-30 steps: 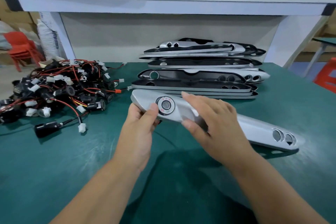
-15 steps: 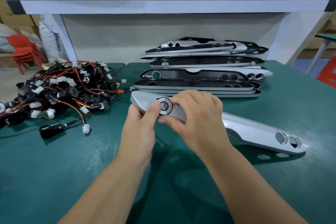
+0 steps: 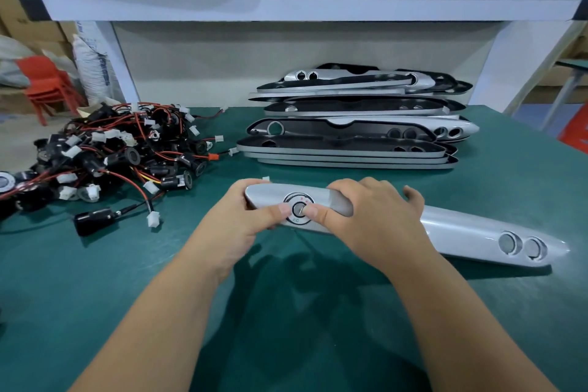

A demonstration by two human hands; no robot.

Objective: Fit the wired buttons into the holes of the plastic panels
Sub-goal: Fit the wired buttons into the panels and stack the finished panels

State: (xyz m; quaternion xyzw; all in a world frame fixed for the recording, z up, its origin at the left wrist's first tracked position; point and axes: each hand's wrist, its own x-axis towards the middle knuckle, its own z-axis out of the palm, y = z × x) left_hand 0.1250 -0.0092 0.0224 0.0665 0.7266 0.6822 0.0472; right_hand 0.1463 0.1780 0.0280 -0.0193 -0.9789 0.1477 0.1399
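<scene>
Both thumbs now meet on the round button (image 3: 298, 209), where a moment earlier the right hand's fingers covered it. The left hand (image 3: 235, 226) grips the near left end of the silver panel (image 3: 461, 229), fingers curled behind it and thumb on the front. The right hand (image 3: 375, 216) clamps over the panel's far edge just beside it, thumb on the button's right side. The panel lies across the green table (image 3: 63, 280), and the button sits in its left hole.

This looks like the seating step: a press to bring the button flush. Next, probably, the two empty holes (image 3: 509, 242) at the panel's right end need buttons, so one hand would have to let go.

At far left lies the heap of wired buttons (image 3: 111, 149), its red leads tangled and likely to drag neighbours along. A loose black button (image 3: 94, 220) lies apart in front of it, the easier pick. Behind the hands stands the stack of panels (image 3: 350, 149), out of the way.
</scene>
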